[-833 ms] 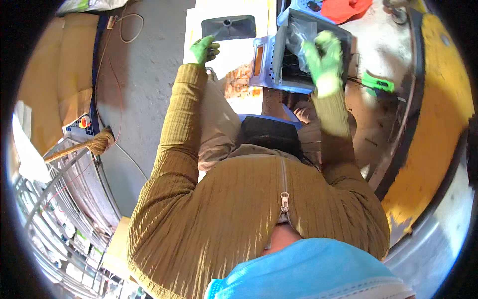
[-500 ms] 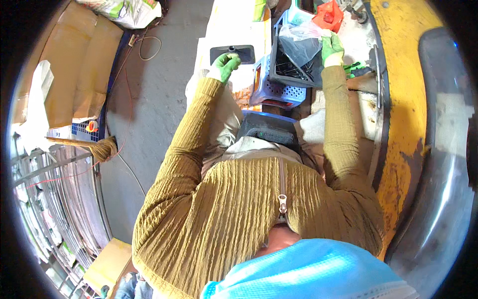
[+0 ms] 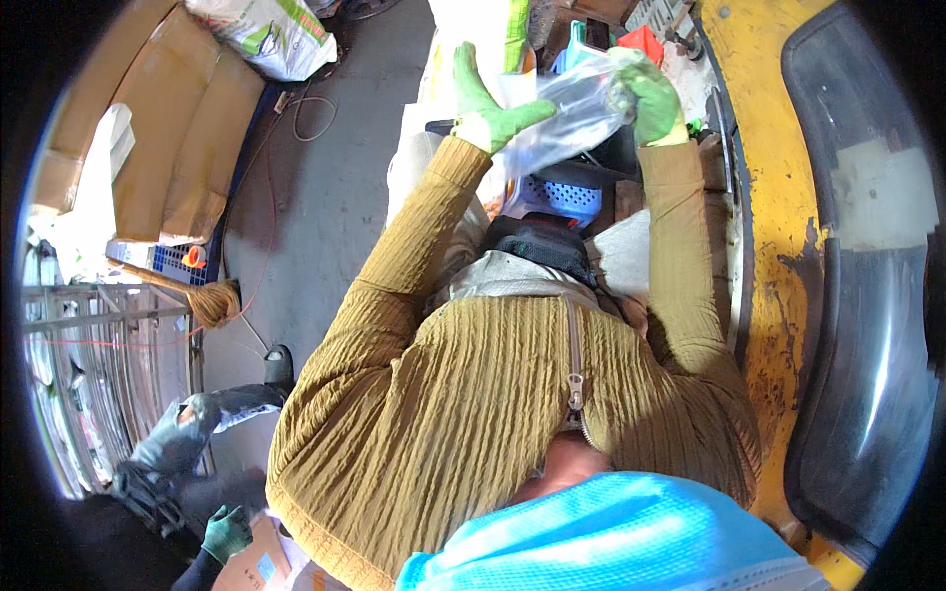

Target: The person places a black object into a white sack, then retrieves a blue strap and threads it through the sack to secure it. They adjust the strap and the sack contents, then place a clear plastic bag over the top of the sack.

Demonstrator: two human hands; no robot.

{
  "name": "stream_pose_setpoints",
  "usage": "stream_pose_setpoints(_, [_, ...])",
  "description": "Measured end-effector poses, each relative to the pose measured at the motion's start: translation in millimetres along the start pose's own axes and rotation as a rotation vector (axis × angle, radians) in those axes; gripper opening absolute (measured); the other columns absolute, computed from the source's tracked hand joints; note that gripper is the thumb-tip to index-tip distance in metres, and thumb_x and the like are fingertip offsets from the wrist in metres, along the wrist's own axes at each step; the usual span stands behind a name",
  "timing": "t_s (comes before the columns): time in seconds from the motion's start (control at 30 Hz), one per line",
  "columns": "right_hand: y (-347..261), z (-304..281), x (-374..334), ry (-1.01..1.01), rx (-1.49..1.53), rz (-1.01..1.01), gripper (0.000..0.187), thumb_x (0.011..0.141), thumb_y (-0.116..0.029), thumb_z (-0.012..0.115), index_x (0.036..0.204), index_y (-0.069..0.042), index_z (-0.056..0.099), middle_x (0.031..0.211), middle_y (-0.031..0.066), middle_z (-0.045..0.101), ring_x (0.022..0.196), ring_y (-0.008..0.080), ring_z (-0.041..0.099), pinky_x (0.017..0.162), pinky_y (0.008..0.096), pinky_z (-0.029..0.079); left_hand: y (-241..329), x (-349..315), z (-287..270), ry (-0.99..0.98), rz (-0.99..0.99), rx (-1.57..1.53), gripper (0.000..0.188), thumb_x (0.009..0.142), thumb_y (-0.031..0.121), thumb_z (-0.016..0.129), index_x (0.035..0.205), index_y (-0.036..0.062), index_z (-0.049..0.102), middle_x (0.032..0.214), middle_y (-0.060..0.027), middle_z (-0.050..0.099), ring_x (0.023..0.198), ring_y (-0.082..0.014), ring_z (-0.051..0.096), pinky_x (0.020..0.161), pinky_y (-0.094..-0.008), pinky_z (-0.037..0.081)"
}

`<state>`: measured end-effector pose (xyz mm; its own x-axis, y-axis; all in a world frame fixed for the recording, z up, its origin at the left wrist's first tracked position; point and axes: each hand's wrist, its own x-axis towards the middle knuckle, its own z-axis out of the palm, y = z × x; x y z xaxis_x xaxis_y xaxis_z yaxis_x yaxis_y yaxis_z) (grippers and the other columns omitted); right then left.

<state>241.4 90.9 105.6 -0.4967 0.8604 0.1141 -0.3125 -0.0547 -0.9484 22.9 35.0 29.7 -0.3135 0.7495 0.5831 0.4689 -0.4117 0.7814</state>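
My right hand (image 3: 652, 101), in a green glove, is closed round the gathered end of a clear plastic bag (image 3: 567, 123). The bag stretches left from it, above the black crate (image 3: 618, 153), and hides most of the crate. My left hand (image 3: 490, 106), also gloved in green, is spread with its thumb and fingers wide apart. Its lower digit reaches the bag's left end; whether they touch I cannot tell. A blue perforated basket (image 3: 562, 199) stands just below the crate. Behind my right hand lies a red plastic bag (image 3: 645, 44).
A yellow machine edge (image 3: 774, 394) runs down the right side. On the left are cardboard sheets (image 3: 148, 128), a broom (image 3: 212, 300) and a white sack (image 3: 271, 39). At lower left, another person's gloved hand (image 3: 227, 532) rests by a cardboard box (image 3: 258, 561).
My left hand has risen and spread its fingers beside the clear bag. The bag now stretches left from my right hand. Another person's leg and gloved hand have come into view at lower left.
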Motion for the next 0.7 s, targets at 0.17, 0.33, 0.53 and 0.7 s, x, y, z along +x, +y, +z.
stream_pose_setpoints(0.17, [36.5, 0.1, 33.5, -0.094, -0.469, -0.146, 0.011, 0.083, -0.014, 0.059, 0.089, -0.005, 0.061, 0.076, -0.005, 0.055, 0.066, 0.0019, 0.045, 0.058, 0.0171, 0.037, -12.4, 37.9, -26.7, -0.701, -0.391, -0.008, 0.019, 0.075, 0.01, 0.071, 0.09, 0.0004, 0.064, 0.075, -0.0039, 0.065, 0.073, -0.0096, 0.061, 0.069, -0.0225, 0.05])
stream_pose_setpoints(0.33, [85.2, 52.1, 106.0, -0.031, -1.084, -0.247, 0.025, 0.085, -0.033, 0.053, 0.093, -0.011, 0.062, 0.082, 0.0073, 0.062, 0.077, 0.0218, 0.059, 0.071, 0.0309, 0.046, -4.3, 82.2, -129.4, -0.244, 0.16, 1.068, 0.019, 0.079, 0.028, 0.061, 0.096, 0.0192, 0.064, 0.083, -0.0089, 0.066, 0.08, -0.0257, 0.063, 0.075, -0.0377, 0.049])
stream_pose_setpoints(0.53, [96.7, 120.9, 90.1, -0.155, -0.632, -0.756, 0.024, 0.084, -0.024, 0.057, 0.1, -0.005, 0.059, 0.09, 0.0074, 0.063, 0.082, 0.0191, 0.06, 0.077, 0.0301, 0.047, 98.5, -0.1, -211.2, -0.123, 0.527, 1.421, 0.023, 0.072, 0.016, 0.062, 0.095, 0.0175, 0.061, 0.074, -0.0046, 0.057, 0.066, -0.0264, 0.056, 0.067, -0.0398, 0.046])
stream_pose_setpoints(0.7, [145.0, 96.8, 16.6, -0.622, -0.226, -0.408, 0.013, 0.076, 0.003, 0.061, 0.089, 0.0, 0.058, 0.089, 0.0085, 0.06, 0.083, 0.0169, 0.06, 0.075, 0.0277, 0.049, 121.3, -107.4, -195.3, -0.916, 0.02, 1.159, 0.025, 0.077, 0.02, 0.06, 0.102, 0.0172, 0.059, 0.076, -0.0039, 0.061, 0.065, -0.0213, 0.06, 0.064, -0.0369, 0.047])
